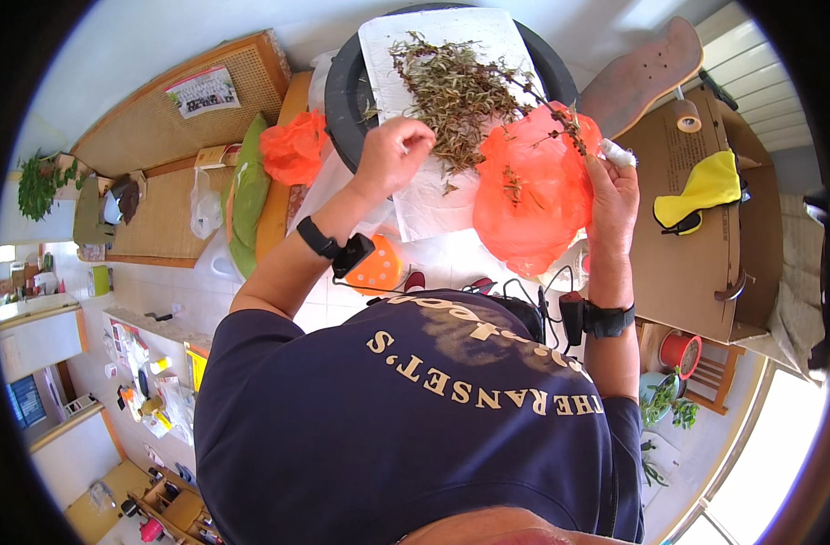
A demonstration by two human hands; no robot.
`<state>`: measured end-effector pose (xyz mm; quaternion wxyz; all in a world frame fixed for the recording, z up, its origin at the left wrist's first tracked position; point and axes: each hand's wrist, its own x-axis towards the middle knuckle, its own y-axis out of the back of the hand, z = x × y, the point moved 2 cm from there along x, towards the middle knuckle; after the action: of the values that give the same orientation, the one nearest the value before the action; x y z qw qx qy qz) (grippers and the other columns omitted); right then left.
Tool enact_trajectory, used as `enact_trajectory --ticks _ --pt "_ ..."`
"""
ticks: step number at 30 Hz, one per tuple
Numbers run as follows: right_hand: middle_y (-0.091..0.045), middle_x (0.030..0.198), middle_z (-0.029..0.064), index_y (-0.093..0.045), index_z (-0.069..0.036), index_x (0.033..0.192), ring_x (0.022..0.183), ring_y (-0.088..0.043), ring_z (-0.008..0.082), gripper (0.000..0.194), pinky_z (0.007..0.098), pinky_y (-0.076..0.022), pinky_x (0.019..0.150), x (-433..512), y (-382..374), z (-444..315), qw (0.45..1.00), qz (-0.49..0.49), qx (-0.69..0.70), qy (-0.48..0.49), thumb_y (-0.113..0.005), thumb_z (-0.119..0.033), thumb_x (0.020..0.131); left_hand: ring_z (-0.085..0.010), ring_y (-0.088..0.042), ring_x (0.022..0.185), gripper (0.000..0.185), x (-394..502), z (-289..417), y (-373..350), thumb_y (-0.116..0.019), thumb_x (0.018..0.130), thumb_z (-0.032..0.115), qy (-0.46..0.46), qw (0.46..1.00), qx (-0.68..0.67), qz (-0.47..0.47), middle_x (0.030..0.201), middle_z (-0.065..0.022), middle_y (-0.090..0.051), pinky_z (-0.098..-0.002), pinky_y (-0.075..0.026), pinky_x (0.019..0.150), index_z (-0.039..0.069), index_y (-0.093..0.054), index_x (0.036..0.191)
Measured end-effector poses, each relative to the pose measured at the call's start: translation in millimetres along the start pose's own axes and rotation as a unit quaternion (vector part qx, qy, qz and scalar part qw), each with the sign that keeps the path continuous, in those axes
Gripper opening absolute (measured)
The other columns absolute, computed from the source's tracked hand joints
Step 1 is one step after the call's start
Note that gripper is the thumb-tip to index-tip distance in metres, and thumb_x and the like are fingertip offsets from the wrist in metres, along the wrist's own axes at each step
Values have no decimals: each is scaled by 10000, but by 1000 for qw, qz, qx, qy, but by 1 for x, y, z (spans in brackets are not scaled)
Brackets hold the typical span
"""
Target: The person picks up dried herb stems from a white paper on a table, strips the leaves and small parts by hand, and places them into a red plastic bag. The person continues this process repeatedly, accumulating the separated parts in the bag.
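Note:
My right hand [611, 197] grips the lower end of a dried plant stem [554, 109] between thumb and fingers. One of its fingers is wrapped in white bandage. The stem slants up and left over a translucent red plastic bag [534, 191], on which a few leaf bits rest. My left hand [396, 153] has its fingers curled in beside a heap of dried leaves and stems [449, 102]; nothing shows in its fingertips. Under the heap lies a white sheet [425, 211], spread over a round black tub or table [343, 102].
A skateboard [643, 75] leans at the right by a large cardboard box [687, 272] bearing a yellow cloth [701, 191]. At left are another red bag [296, 146], a green cushion [248, 197] and a wooden bench [163, 211]. An orange dotted stool [377, 266] stands below; cables [544, 300] hang near my right wrist.

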<state>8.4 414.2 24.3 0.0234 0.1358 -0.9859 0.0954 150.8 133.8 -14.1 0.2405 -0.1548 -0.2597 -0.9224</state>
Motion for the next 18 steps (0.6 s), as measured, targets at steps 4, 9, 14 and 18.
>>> enact_trajectory --ticks 4,9,14,18 --pt "-620 868 35 -523 -8 1141 804 -584 80 292 209 -478 752 -1 -3 -2 1000 3 -11 -5 -630 -2 870 -197 -644 683 70 44 -66 23 -632 813 93 46 993 43 101 761 -92 -663 -289 -504 617 48 -679 841" --pt "-617 861 32 -523 -7 1138 795 -582 81 290 215 -484 760 -2 -10 -2 999 8 -45 -13 -633 -4 869 -219 -671 735 138 107 -145 47 -642 795 186 110 969 101 195 796 -104 -697 -334 -516 685 70 -696 847" --pt "-615 858 28 -522 -8 1139 791 -578 79 296 214 -483 760 0 -1 5 999 7 -38 -6 -639 -4 867 -138 -642 747 183 141 -156 32 -696 796 189 166 966 176 93 821 -75 -701 -283 -499 687 53 -709 918" --pt "-614 854 27 -515 -11 1147 785 -574 76 305 212 -480 754 -1 -3 6 1000 -1 -23 -6 -639 0 868 -128 -611 717 174 151 -160 30 -716 779 169 223 964 132 57 815 -45 -691 -277 -482 666 61 -717 915"
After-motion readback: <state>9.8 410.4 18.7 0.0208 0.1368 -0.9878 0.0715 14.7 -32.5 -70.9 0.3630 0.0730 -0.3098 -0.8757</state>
